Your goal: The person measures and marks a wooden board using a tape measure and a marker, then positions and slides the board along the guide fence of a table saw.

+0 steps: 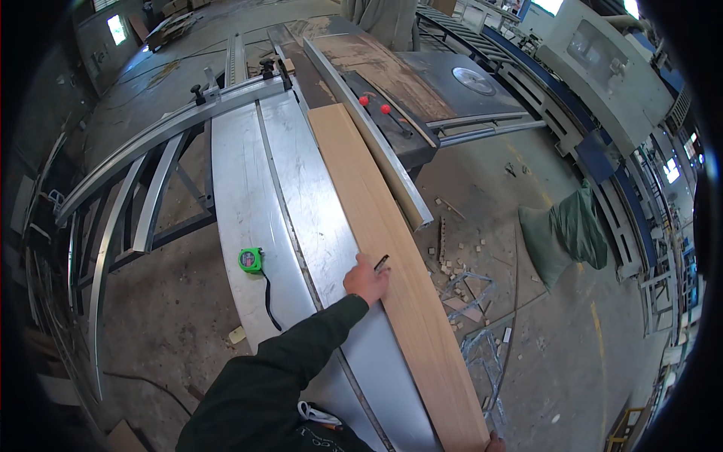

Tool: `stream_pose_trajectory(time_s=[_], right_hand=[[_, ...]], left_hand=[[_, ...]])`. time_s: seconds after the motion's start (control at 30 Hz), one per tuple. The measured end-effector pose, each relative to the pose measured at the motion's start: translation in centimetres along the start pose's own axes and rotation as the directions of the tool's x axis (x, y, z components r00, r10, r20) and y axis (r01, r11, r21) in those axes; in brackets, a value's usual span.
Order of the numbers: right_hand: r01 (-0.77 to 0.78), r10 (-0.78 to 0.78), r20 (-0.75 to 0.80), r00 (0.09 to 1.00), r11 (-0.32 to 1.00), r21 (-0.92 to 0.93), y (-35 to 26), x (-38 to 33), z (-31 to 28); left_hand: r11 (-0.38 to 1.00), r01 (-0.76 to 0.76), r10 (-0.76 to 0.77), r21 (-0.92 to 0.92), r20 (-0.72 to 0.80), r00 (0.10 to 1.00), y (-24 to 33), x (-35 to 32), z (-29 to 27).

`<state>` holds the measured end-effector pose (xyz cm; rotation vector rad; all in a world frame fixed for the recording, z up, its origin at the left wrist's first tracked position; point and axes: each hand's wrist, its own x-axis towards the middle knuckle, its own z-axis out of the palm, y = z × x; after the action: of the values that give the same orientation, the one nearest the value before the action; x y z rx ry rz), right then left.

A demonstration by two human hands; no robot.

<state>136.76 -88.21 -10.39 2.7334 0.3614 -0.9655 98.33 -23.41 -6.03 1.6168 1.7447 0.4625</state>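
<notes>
A long light-brown wooden board (392, 248) lies lengthwise on the silver sliding table (324, 203) of a panel saw, beside the metal rip fence (369, 135). My left hand (367, 280), in a dark green sleeve, rests on the board's left edge about midway along. Its fingers are closed around a dark pen (382, 263), whose end sticks up. At the board's near right corner only a bit of my right hand (495, 443) shows, its fingers against the edge. The rest of that hand is out of the picture.
A green tape measure (250, 261) with a black strap lies on the table's left part. A crosscut fence (173, 128) stands at the far left. Two red knobs (375, 105) sit right of the rip fence. Wood offcuts and a green sack (557, 233) are on the floor.
</notes>
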Motion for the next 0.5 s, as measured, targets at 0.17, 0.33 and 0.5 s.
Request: stream_pose_trajectory(time_s=[0.17, 0.33, 0.5], right_hand=[[0.117, -0.191, 0.117, 0.974, 0.879, 0.462, -2.6, 2.0, -0.4], [0.089, -0.153, 0.221, 0.963, 0.957, 0.274, -8.1, 0.5, -4.2], [0.118, -0.162, 0.149, 0.975, 0.956, 0.269, -16.1, -3.8, -8.8]], left_hand=[[0.999, 0.034, -0.035, -0.016, -0.029, 0.999, 0.4, 4.0, -2.0], [0.998, 0.056, -0.058, -0.033, -0.076, 0.995, 0.7, 6.1, -2.7], [0.997, 0.057, -0.061, -0.047, -0.105, 0.993, 0.9, 9.3, -3.2]])
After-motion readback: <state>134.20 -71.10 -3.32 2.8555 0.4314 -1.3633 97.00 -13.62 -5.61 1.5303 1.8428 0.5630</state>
